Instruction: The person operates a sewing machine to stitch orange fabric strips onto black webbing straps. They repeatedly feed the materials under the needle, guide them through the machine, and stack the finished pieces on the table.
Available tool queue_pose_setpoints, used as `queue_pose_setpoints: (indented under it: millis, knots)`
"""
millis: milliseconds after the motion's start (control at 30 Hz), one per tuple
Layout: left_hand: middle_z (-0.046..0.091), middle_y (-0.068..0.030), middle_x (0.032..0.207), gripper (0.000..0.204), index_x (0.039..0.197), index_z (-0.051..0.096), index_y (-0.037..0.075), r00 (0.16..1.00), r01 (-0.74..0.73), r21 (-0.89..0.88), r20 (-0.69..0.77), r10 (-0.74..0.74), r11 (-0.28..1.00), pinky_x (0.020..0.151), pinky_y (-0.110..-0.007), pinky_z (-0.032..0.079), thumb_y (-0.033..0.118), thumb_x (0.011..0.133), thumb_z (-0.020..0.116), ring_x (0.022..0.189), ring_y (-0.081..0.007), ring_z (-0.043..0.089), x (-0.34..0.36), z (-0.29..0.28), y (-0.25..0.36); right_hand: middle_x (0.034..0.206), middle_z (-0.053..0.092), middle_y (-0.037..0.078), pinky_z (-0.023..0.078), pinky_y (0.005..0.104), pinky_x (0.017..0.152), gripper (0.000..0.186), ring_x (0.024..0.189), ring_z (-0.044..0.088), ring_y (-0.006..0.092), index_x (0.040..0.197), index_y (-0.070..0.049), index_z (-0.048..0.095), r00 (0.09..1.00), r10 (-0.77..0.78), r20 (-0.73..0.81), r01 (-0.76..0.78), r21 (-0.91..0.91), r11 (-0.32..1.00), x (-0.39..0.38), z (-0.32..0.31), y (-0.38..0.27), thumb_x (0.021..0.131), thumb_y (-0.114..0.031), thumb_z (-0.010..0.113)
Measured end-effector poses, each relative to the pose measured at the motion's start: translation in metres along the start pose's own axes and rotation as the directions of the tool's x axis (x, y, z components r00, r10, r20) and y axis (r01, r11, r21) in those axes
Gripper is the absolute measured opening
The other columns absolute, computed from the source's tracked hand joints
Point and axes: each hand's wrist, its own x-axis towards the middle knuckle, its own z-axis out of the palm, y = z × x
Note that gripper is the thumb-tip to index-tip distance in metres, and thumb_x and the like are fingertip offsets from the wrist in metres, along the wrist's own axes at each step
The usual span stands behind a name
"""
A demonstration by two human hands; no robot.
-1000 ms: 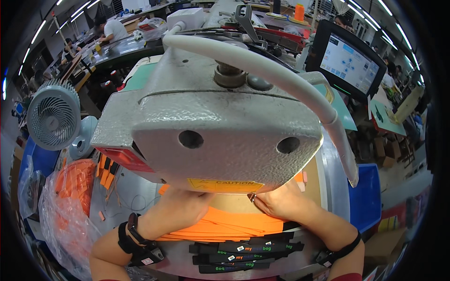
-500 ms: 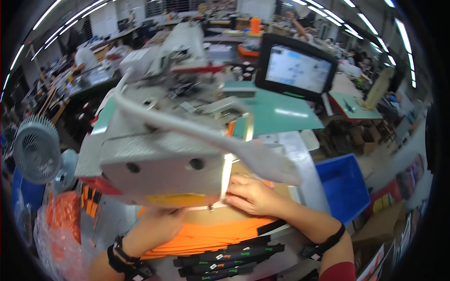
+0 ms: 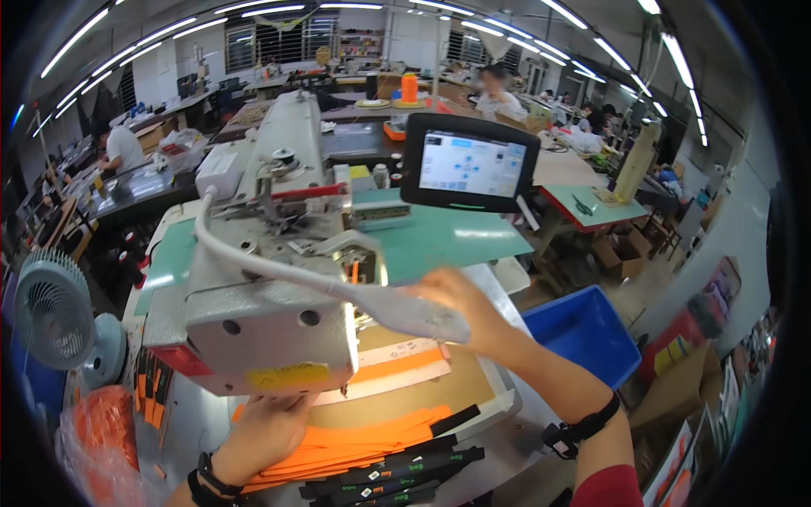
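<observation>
Fingers of our right hand [image 3: 460, 300] stretch open past the sewing machine [image 3: 262, 279], gripping nothing. Our left hand [image 3: 266, 427] lies flat on the orange fabric [image 3: 363, 439] beneath the needle; sewing looks unfinished, black straps [image 3: 389, 477] waiting.

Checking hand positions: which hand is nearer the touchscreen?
Right. The right hand is raised by the lamp head, just below the touchscreen; the left hand rests low on the orange fabric.

A dark touchscreen panel [image 3: 470, 162] stands behind the green tabletop [image 3: 439, 237]. A small grey fan [image 3: 52, 311] sits at the left, and a blue plastic bin [image 3: 587, 334] lies at the right. Black straps [image 3: 384, 480] are stacked at the near edge.
</observation>
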Motion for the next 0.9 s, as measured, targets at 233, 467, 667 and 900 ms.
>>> queue_pose_setpoints:
  millis: [233,467,667,900]
  knots:
    - [0.065,-0.0119,0.122,0.055,0.140,0.058,0.004,1.000,-0.014,0.002,0.006,0.014,1.000,0.106,-0.051,0.041,0.008,0.086,0.064,0.121,-0.0326,0.058,-0.001,0.009,-0.003,0.116,0.062,0.011,0.046,0.0455,0.099,0.039,0.113,0.057,0.0335,0.122,-0.004,0.067,0.901,-0.228,0.369,0.139,0.251,0.958,-0.021,0.059,-0.062,0.093,-0.028,0.072]
    - [0.066,-0.0138,0.119,0.061,0.144,0.053,0.001,0.999,0.030,-0.048,0.019,-0.029,0.998,0.109,-0.054,0.038,0.005,0.084,0.061,0.125,-0.0342,0.055,-0.004,0.009,-0.002,0.111,0.062,0.010,0.042,0.0443,0.092,0.030,0.105,0.056,0.0315,0.107,-0.007,0.070,0.879,-0.142,0.455,0.071,0.169,0.983,-0.018,0.070,-0.081,0.090,-0.032,0.075]
    - [0.066,-0.0163,0.117,0.059,0.142,0.054,0.000,0.998,0.046,-0.127,0.037,-0.042,0.991,0.102,-0.052,0.043,0.004,0.083,0.060,0.118,-0.0369,0.058,-0.006,0.016,-0.004,0.111,0.063,0.009,0.042,0.0435,0.091,0.029,0.107,0.057,0.0299,0.109,-0.008,0.071,0.893,-0.130,0.430,0.064,0.165,0.984,-0.024,0.071,-0.077,0.091,-0.030,0.075]
    - [0.064,-0.0184,0.114,0.043,0.125,0.063,-0.004,1.000,0.014,-0.144,-0.006,-0.015,0.989,0.090,-0.051,0.048,0.000,0.082,0.059,0.109,-0.0392,0.061,-0.001,0.011,-0.003,0.114,0.060,0.008,0.042,0.0431,0.088,0.030,0.103,0.056,0.0285,0.112,-0.009,0.069,0.905,-0.162,0.394,0.111,0.149,0.983,-0.025,0.071,-0.077,0.089,-0.026,0.075]
